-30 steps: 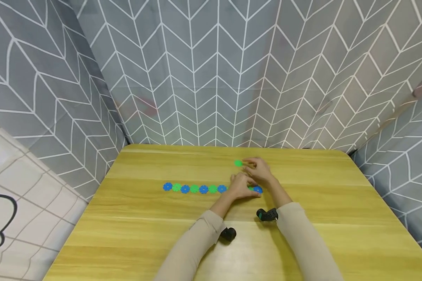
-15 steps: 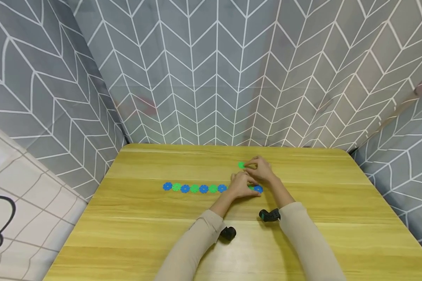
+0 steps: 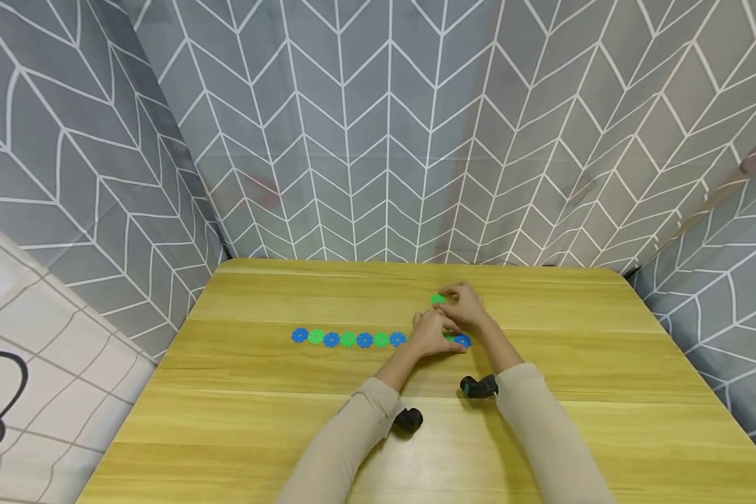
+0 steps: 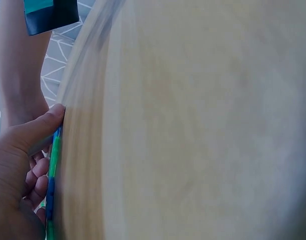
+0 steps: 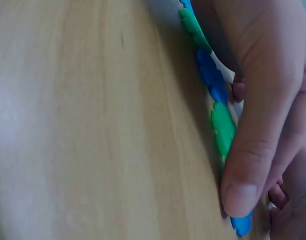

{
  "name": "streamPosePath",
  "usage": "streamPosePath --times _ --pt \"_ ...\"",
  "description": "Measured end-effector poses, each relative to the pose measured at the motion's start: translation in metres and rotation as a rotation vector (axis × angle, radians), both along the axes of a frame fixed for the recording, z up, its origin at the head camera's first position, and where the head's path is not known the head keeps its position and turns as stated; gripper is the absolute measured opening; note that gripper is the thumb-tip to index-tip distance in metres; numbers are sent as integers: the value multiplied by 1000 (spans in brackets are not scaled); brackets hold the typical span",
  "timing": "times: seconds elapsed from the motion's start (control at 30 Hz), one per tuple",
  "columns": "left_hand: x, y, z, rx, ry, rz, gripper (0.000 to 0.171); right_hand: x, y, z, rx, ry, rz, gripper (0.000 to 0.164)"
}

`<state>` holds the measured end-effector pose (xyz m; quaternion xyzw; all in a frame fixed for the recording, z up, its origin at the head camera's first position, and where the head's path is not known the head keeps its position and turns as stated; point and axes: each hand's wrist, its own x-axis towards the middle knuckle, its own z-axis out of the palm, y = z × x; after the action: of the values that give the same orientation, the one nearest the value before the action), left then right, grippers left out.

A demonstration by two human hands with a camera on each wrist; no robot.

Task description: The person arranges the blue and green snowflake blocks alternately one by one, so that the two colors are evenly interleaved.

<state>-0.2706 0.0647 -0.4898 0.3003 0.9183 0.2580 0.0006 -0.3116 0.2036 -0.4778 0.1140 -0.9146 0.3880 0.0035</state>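
Observation:
A row of blue and green notched plastic discs (image 3: 365, 339) lies across the table, joined edge to edge in alternating colours. My left hand (image 3: 430, 334) grips the row near its right end. Its thumb is at the last blue disc (image 5: 243, 225), and its fingers curl on the far side, covering part of the row. Beyond it, my right hand (image 3: 468, 306) pinches a loose green disc (image 3: 437, 299) between thumb and forefinger. In the left wrist view, the left hand (image 4: 15, 165) has its thumb at the row's edge, with the right forearm behind.
Everything lies on a wood-grain table (image 3: 258, 420). A black wrist camera (image 3: 409, 420) sits by the left cuff and another wrist camera (image 3: 477, 386) by the right. Grey patterned curtains (image 3: 365, 140) hang behind the table's far edge.
The loose green disc has moved right and slightly nearer, in between the right thumb and forefinger. The left hand and the row have stayed in place.

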Motion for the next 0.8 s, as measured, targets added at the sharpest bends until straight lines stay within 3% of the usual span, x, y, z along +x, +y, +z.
streamPosePath --times 0.27,0.8 --pt "-1 0 -1 6 18 4 35 3 5 1 -94 -78 -20 41" --pt "-1 1 -2 20 0 11 32 2 8 -5 -60 47 -31 27"
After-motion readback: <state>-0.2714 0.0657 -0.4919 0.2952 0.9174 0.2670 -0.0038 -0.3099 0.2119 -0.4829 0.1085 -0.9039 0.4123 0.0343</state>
